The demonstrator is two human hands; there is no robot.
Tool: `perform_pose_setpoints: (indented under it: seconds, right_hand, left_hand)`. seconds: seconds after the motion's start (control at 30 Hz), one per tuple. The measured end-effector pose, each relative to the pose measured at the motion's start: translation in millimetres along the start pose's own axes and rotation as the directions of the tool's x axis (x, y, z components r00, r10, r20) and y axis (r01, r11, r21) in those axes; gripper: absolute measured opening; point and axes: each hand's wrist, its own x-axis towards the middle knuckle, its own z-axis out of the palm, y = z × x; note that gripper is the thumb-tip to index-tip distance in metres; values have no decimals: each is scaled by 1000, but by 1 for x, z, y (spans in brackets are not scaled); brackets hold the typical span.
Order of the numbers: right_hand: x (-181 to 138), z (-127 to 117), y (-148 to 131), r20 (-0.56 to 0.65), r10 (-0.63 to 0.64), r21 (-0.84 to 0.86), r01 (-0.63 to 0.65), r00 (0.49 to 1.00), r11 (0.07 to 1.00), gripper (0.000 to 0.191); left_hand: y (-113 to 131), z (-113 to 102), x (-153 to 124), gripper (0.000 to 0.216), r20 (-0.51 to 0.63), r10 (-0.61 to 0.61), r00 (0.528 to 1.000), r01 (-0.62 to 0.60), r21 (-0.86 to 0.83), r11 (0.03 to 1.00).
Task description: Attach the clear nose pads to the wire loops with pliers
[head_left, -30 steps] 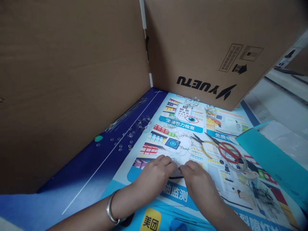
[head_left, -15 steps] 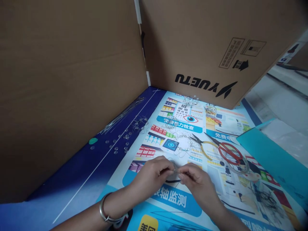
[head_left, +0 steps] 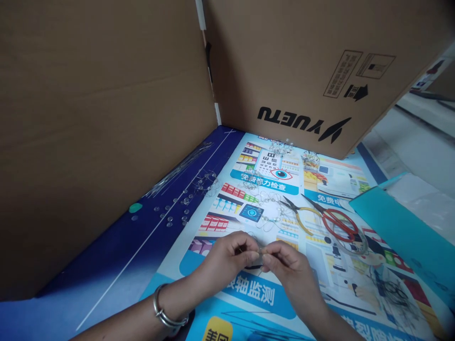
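Between the fingertips of both hands, just above the worktop [head_left: 113, 274], sits a small thin piece [head_left: 260, 251], wire by the look of it, though the fingers cover most of it from where I stand. The left hand [head_left: 231, 255] pinches it with thumb and forefinger; the right hand [head_left: 286, 263] does likewise from the other side, the fingertips nearly meeting. A silver bangle [head_left: 159, 305] circles the left wrist.

Just beyond the hands lies a loose ring of wire loops and clear beads [head_left: 270, 219]. Pliers with yellow handles [head_left: 300, 224] lie to its right, and close beside them scissors with red handles [head_left: 341, 228]. Over to the right I see a tangle of dark wire [head_left: 395, 292], and nearer the person some loose dark strands [head_left: 265, 327].

Off to the left, clear loose beads [head_left: 169, 219] are scattered on dark blue near a green disc [head_left: 135, 208], with a bundle of straight wires [head_left: 176, 173] behind. More beaded wire bunches [head_left: 207, 182] lie farther back. A turquoise box [head_left: 403, 232] stands at the far right. Behind everything rise two cardboard panels [head_left: 106, 142] meeting at a corner, the right-hand one printed YUETU upside down.
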Motion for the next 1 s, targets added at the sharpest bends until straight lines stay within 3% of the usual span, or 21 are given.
perform_pose_setpoints:
  seconds: [0.23,0.8,1.0]
  right_hand:
    - [0,1,4,6,-4,78,3,1000,997,15]
    - [-1,3,9,2,-7,144,6,1000,989,14]
    - [-3,3,10,10,-37,126,35,999,991,15]
  left_hand:
    - [-5,4,0,10,32,-30,999,36,-200,979]
    - [0,7,0,12,18,-69,997,71,-238,969]
    - [-2,5,-1,12,61,-61,996,72,-211,975]
